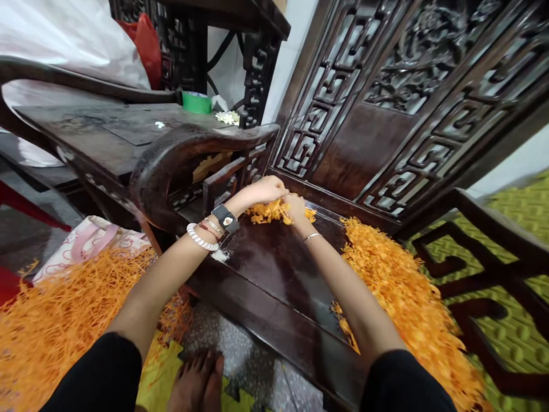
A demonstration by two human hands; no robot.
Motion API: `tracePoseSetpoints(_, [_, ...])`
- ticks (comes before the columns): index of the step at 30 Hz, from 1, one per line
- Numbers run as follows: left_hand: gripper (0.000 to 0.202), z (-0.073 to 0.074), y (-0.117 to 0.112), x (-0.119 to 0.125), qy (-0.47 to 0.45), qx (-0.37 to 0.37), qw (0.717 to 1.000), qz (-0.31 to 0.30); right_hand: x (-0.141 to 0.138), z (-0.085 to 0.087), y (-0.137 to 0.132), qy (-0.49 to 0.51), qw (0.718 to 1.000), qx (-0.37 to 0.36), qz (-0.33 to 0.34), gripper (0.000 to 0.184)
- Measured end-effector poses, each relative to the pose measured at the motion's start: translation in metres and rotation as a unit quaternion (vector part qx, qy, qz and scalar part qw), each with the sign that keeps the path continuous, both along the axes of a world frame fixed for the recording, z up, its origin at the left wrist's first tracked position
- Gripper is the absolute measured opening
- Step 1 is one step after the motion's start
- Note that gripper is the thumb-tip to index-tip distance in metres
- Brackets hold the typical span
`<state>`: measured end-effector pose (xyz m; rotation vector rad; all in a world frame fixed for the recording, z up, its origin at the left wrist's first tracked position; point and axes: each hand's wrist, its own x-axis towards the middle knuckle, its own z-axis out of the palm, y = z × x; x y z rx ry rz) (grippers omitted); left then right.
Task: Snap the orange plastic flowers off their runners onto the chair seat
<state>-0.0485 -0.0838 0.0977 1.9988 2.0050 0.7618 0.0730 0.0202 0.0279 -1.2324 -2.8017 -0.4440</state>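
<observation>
My left hand (266, 190) and my right hand (295, 209) meet above the dark polished wooden seat (274, 269) of a carved bench. Together they pinch a small clump of shredded orange strands (266, 213), which hangs from between my fingers and rests near the seat's back edge. A much larger heap of the same strands (398, 280) lies to the right of my right arm, over the seat's edge. Another orange mass (64, 326) spreads at the lower left, beyond the bench. A black wristwatch (226, 218) and white beaded bracelet (201, 237) circle my left wrist.
A carved dark wood back panel (386, 109) rises behind the seat, and a curved armrest (189, 154) stands to the left. Beyond it, a green tape roll (196, 102) sits on a dark side table. My bare feet (196, 383) show below, on a speckled floor.
</observation>
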Motion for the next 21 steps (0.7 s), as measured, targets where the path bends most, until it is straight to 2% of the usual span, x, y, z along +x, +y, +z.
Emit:
tracePoseSetpoints(2, [0.027, -0.004, -0.003, 0.000, -0.007, 0.033, 0.999, 0.010, 0.002, -0.002, -0.001, 0.049, 0.999, 0.010, -0.017, 0.031])
tracePoseSetpoints(5, [0.080, -0.020, 0.006, -0.007, -0.022, 0.067, 0.997, 0.040, 0.004, 0.007, -0.009, 0.118, 0.992, 0.050, -0.011, 0.033])
tracePoseSetpoints(6, [0.088, -0.024, 0.011, -0.010, -0.036, 0.074, 0.995, 0.048, 0.003, 0.015, -0.013, 0.171, 0.983, 0.059, -0.015, 0.032])
tracePoseSetpoints(8, [0.076, -0.026, 0.024, -0.017, -0.070, 0.095, 0.991, 0.058, 0.000, 0.034, -0.021, 0.323, 0.945, 0.038, -0.044, 0.027])
tracePoseSetpoints(10, [0.054, -0.019, 0.036, -0.025, -0.099, 0.128, 0.984, 0.070, -0.003, 0.057, -0.031, 0.448, 0.891, -0.015, -0.072, 0.024])
tracePoseSetpoints(12, [0.044, -0.007, 0.045, -0.030, -0.122, 0.170, 0.973, 0.097, -0.002, 0.079, -0.046, 0.490, 0.863, -0.099, -0.068, 0.025])
tracePoseSetpoints(13, [0.043, -0.001, 0.048, -0.032, -0.131, 0.193, 0.965, 0.116, 0.001, 0.088, -0.056, 0.495, 0.851, -0.168, -0.060, 0.025])
tracePoseSetpoints(15, [0.041, 0.006, 0.052, -0.033, -0.142, 0.230, 0.951, 0.149, 0.010, 0.102, -0.079, 0.515, 0.784, -0.342, -0.054, 0.021])
tracePoseSetpoints(17, [0.038, 0.006, 0.053, -0.029, -0.150, 0.245, 0.943, 0.169, 0.021, 0.110, -0.106, 0.528, 0.705, -0.468, -0.072, 0.014])
tracePoseSetpoints(18, [0.036, 0.005, 0.054, -0.026, -0.153, 0.245, 0.941, 0.179, 0.026, 0.111, -0.119, 0.532, 0.684, -0.491, -0.087, 0.012])
tracePoseSetpoints(21, [0.033, 0.000, 0.054, -0.014, -0.138, 0.248, 0.938, 0.199, 0.036, 0.111, -0.152, 0.545, 0.650, -0.518, -0.110, 0.007])
